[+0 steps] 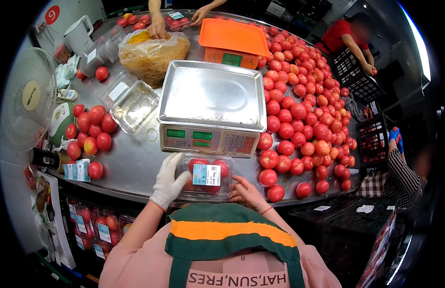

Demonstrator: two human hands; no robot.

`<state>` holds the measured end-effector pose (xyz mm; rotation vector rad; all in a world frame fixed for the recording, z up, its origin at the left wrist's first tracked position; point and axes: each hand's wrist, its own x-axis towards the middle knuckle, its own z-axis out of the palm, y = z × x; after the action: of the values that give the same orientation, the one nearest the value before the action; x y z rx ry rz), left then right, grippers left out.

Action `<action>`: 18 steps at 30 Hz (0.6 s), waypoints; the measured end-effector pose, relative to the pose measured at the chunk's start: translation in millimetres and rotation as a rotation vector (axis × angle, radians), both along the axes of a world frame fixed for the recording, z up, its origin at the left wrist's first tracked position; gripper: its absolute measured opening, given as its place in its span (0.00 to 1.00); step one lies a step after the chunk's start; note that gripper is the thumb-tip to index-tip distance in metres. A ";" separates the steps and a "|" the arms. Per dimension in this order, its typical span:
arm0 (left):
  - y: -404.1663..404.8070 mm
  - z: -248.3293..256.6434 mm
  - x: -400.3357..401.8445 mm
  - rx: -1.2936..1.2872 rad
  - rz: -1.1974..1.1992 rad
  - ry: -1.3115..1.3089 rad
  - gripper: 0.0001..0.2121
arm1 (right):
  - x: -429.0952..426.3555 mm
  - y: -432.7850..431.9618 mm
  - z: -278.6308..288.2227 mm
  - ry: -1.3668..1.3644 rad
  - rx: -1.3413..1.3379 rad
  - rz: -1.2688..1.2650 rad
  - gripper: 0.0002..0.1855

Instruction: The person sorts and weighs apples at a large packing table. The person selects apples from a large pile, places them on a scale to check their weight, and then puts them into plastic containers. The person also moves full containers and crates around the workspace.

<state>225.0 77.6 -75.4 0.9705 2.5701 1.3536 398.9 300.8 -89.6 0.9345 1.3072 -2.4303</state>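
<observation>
A clear plastic clamshell box (184, 176) of tomatoes lies on the steel table before me, its lid down and a blue-and-white label (206, 175) across the top. My left hand (169, 181), in a white knit glove, grips the box's left side with the thumb over the lid. Bare fingers of my right hand (245, 192) hold its right edge. Just beyond the box stands a digital weighing scale (211, 97) with a bare metal platform and green displays. Loose tomatoes (298, 111) cover the table to the right.
Several tomatoes (95, 124), a label stack (77, 170), clear containers (132, 106) and a fan (30, 97) are at left. A bag of rubber bands (150, 54) and an orange scale (231, 43) stand beyond. Across the table, another person's hands (157, 26) reach in; co-workers handle crates (357, 73) at right.
</observation>
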 end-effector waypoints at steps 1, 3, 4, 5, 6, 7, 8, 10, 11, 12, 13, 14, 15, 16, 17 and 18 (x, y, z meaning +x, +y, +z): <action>-4.5 -3.2 9.3 -0.049 0.029 0.017 0.27 | 2.1 -1.3 -7.7 -0.001 -0.002 -0.004 0.30; -9.1 -4.3 22.6 -0.028 0.066 -0.189 0.30 | 2.2 -5.1 -23.7 0.064 0.157 0.134 0.34; -9.7 -3.8 26.1 -0.005 0.108 -0.395 0.32 | 0.0 -4.3 -23.8 0.011 0.088 0.114 0.37; -9.6 -2.2 26.9 -0.008 0.108 -0.397 0.32 | -1.0 -3.5 -22.1 0.008 0.086 0.113 0.37; -8.5 2.4 26.7 -0.007 0.125 -0.459 0.33 | -3.1 -1.8 -18.8 0.022 0.146 0.155 0.38; -7.7 5.3 26.4 -0.006 0.142 -0.522 0.34 | -5.8 0.3 -15.9 0.035 0.207 0.197 0.40; -7.2 6.2 26.4 -0.004 0.145 -0.522 0.34 | -10.4 2.0 -13.7 0.035 0.208 0.200 0.40; -6.7 8.9 26.6 0.045 0.190 -0.562 0.33 | -26.1 5.4 -8.3 0.220 0.732 0.180 0.38; -9.3 6.3 26.7 0.047 0.198 -0.561 0.33 | -38.4 8.7 -4.1 0.224 0.730 0.186 0.38; -14.8 0.8 25.6 0.019 0.133 -0.627 0.33 | -55.2 12.3 0.3 0.323 0.918 0.239 0.36; -15.0 0.3 23.7 -0.007 0.055 -0.690 0.32 | -69.6 16.8 5.3 0.421 1.111 0.280 0.35; -14.5 2.9 24.2 -0.005 0.054 -0.686 0.32 | -80.6 18.5 8.0 0.447 1.181 0.359 0.33; -16.4 10.8 23.5 0.034 0.086 -0.906 0.30 | -89.0 19.3 12.2 0.457 1.178 0.355 0.33; -17.9 16.7 22.3 0.075 0.120 -1.126 0.29 | -96.1 19.0 18.1 0.358 1.182 0.491 0.34; -17.1 20.4 17.4 0.075 0.125 -1.116 0.29 | -101.0 18.1 21.3 0.257 1.181 0.626 0.35; -15.9 24.3 8.7 0.135 0.163 -1.004 0.27 | -100.1 18.4 13.3 0.256 1.070 0.562 0.32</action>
<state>233.7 61.8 -51.1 0.0021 1.8056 1.5157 298.8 319.3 -76.3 0.2951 2.5953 -1.3619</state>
